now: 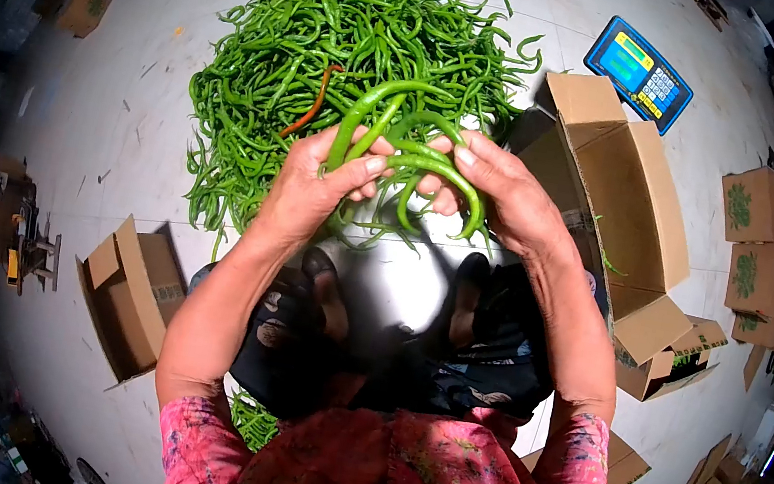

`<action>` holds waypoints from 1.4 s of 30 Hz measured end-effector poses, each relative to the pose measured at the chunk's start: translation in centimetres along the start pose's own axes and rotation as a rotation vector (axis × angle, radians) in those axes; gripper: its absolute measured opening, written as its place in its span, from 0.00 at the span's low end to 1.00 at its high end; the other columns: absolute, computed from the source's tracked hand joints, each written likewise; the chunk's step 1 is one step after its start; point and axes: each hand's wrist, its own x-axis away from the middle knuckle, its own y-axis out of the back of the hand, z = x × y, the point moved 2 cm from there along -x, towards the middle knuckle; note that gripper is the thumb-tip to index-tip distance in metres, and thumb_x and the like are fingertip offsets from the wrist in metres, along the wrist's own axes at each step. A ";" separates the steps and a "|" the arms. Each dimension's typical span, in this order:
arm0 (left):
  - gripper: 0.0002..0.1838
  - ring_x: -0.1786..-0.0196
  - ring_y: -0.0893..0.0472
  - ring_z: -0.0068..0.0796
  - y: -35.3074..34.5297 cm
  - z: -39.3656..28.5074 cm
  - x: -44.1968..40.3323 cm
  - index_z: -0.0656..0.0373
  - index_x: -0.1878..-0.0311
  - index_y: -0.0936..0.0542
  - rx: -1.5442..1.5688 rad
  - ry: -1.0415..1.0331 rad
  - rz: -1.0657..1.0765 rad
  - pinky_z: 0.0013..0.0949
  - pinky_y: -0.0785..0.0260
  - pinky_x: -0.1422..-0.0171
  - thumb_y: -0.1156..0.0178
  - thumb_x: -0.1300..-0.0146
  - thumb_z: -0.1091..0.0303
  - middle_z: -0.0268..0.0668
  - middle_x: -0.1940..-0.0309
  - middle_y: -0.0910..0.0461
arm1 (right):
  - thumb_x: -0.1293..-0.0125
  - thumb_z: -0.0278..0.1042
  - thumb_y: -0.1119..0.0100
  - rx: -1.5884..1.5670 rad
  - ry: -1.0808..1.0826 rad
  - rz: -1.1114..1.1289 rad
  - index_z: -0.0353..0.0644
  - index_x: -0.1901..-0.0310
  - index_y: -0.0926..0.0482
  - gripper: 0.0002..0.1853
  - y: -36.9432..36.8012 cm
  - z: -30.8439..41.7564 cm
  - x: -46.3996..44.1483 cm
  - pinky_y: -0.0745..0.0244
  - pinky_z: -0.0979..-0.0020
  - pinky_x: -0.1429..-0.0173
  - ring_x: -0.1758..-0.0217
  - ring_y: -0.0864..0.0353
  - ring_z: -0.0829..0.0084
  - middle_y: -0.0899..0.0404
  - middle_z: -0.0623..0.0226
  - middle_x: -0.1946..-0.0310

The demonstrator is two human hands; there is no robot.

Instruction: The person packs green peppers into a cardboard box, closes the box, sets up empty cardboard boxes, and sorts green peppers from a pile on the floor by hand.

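Long green chili peppers lie in a large heap (370,27) on the floor in front of me. My left hand (321,176) is closed on a couple of curved green chili peppers (353,122), which stick up past the thumb. Several more green chili peppers (462,185) are gripped in my right hand (507,190), their curved ends hanging toward the left hand. Both hands are close together above the heap's near edge. One red chili pepper (318,99) lies on the heap just beyond my left hand.
To the right stands a large open cardboard box (632,200), with a blue scale display (639,74) beyond it. Another open box (130,298) is at the left. A smaller box (667,362) and stacked printed cartons (755,207) are farther right. More peppers (253,422) lie beside my legs.
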 end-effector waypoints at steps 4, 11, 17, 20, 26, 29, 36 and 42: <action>0.16 0.65 0.23 0.20 0.1 -0.3 0.3 0.64 0.51 0.21 -0.084 -0.064 -0.052 0.24 0.29 0.59 0.36 0.36 0.64 0.35 0.63 0.19 | 0.26 0.38 0.49 0.119 0.040 0.050 0.35 0.42 0.27 0.18 0.5 0.1 -0.2 0.29 0.80 0.65 0.68 0.26 0.83 0.21 0.70 0.67; 0.18 0.53 0.17 0.32 1.9 0.4 -0.8 0.64 0.42 0.27 0.437 0.031 -0.127 0.33 0.23 0.44 0.46 0.28 0.62 0.46 0.51 0.19 | 0.27 0.35 0.48 0.199 0.286 -0.231 0.39 0.40 0.26 0.18 1.1 1.9 1.1 0.33 0.83 0.65 0.70 0.32 0.85 0.23 0.72 0.67; 0.18 0.54 0.17 0.34 3.3 0.9 -1.7 0.63 0.41 0.28 0.796 -0.026 0.127 0.33 0.21 0.49 0.53 0.24 0.61 0.46 0.54 0.18 | 0.25 0.34 0.50 0.661 0.674 -0.859 0.42 0.39 0.26 0.16 4.0 6.2 6.7 0.30 0.80 0.61 0.63 0.26 0.85 0.20 0.74 0.62; 0.18 0.53 0.18 0.35 3.2 1.0 -2.1 0.63 0.41 0.29 0.846 -0.029 0.174 0.34 0.23 0.48 0.52 0.25 0.60 0.48 0.53 0.20 | 0.25 0.34 0.50 0.905 0.712 -1.004 0.43 0.41 0.24 0.14 8.9 6.4 8.9 0.31 0.78 0.63 0.66 0.26 0.84 0.19 0.72 0.66; 0.18 0.53 0.18 0.35 2.5 1.1 -2.4 0.62 0.41 0.28 0.903 -0.051 0.246 0.34 0.22 0.48 0.53 0.24 0.60 0.47 0.53 0.19 | 0.30 0.39 0.44 1.332 0.293 -0.968 0.46 0.41 0.24 0.18 21.1 1.4 11.8 0.24 0.61 0.52 0.59 0.17 0.61 0.17 0.51 0.60; 0.19 0.54 0.18 0.34 2.0 1.1 -2.2 0.61 0.40 0.29 0.896 -0.059 0.249 0.35 0.22 0.49 0.53 0.24 0.59 0.46 0.54 0.19 | 0.32 0.37 0.42 1.579 0.095 -0.831 0.45 0.41 0.24 0.19 19.9 0.3 12.2 0.24 0.59 0.49 0.54 0.17 0.53 0.18 0.49 0.54; 0.18 0.54 0.19 0.34 0.8 1.5 -2.1 0.61 0.39 0.31 0.856 -0.056 0.257 0.34 0.24 0.48 0.53 0.24 0.60 0.46 0.55 0.20 | 0.35 0.34 0.38 1.201 0.354 -0.312 0.37 0.43 0.24 0.20 2.1 3.9 7.7 0.24 0.62 0.46 0.51 0.19 0.54 0.21 0.50 0.50; 0.19 0.55 0.19 0.33 0.0 1.0 -1.5 0.62 0.39 0.31 0.819 -0.030 0.232 0.35 0.24 0.49 0.49 0.26 0.61 0.46 0.56 0.19 | 0.42 0.36 0.32 1.089 0.536 0.073 0.36 0.51 0.23 0.20 -4.5 -2.4 1.6 0.24 0.57 0.52 0.57 0.19 0.50 0.20 0.51 0.58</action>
